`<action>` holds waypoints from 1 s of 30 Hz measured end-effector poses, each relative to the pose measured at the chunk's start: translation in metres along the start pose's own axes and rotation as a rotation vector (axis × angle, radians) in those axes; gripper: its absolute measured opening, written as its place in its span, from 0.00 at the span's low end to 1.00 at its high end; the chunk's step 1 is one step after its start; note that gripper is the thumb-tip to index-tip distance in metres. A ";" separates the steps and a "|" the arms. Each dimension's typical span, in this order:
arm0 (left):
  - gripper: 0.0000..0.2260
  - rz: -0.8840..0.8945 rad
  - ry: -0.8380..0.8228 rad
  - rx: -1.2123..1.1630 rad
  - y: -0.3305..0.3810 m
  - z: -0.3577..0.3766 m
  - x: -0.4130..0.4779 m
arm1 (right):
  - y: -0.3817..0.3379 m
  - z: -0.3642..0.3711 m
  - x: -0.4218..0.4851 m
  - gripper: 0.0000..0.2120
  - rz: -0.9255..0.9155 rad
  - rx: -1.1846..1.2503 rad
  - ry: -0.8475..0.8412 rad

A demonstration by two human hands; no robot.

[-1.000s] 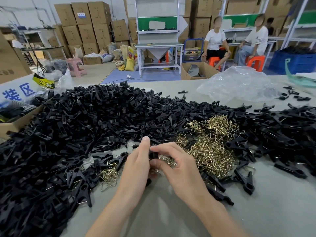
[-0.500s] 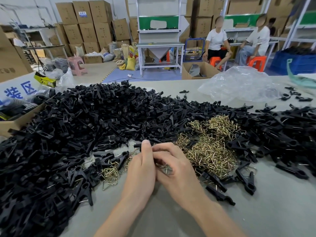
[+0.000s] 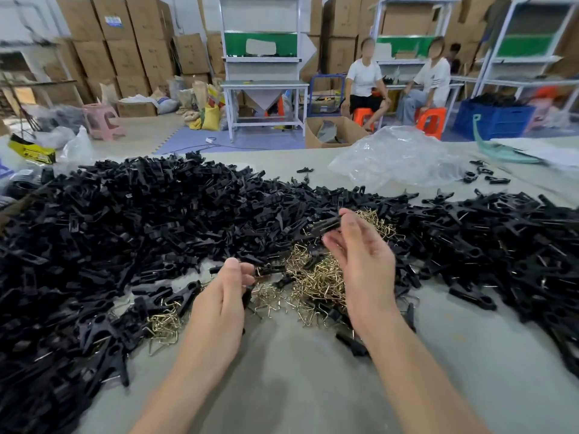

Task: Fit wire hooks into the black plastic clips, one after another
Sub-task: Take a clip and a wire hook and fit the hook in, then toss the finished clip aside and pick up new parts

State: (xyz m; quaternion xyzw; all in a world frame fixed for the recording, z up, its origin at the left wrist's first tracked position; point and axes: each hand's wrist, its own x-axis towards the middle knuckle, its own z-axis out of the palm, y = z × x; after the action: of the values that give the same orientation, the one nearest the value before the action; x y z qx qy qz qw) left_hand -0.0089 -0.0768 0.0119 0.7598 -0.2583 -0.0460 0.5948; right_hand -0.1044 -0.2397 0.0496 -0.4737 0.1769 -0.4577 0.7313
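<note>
While right hand [image 3: 360, 264] pinches a black clip [image 3: 326, 223] at fingertips, left hand [image 3: 219, 296] curled, contents unclear

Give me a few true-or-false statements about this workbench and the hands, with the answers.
1. The right hand pinches a black clip at its fingertips. True.
2. The wire hooks are painted blue. False: they are brass-coloured.
3. A crumpled clear plastic bag lies on the table beyond the heap of clips. True.
4. The left hand and the right hand are clasped together. False: they are apart.
5. The seated people in the background sit on green stools. False: the stools are orange.
</note>
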 end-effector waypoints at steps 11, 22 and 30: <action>0.17 0.158 -0.013 0.649 -0.019 -0.008 0.012 | -0.039 -0.019 0.038 0.12 0.240 0.362 -0.090; 0.23 0.097 -0.085 0.878 -0.031 -0.022 0.040 | 0.082 0.033 -0.021 0.24 -0.430 -1.421 -0.576; 0.11 0.128 -0.006 0.779 -0.033 -0.024 0.044 | 0.080 0.033 -0.024 0.23 -0.426 -1.598 -0.495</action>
State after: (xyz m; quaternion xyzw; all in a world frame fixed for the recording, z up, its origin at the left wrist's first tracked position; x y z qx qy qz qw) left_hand 0.0490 -0.0701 -0.0019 0.9109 -0.3049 0.0904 0.2631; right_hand -0.0545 -0.1915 -0.0067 -0.9552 0.1890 -0.2071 0.0951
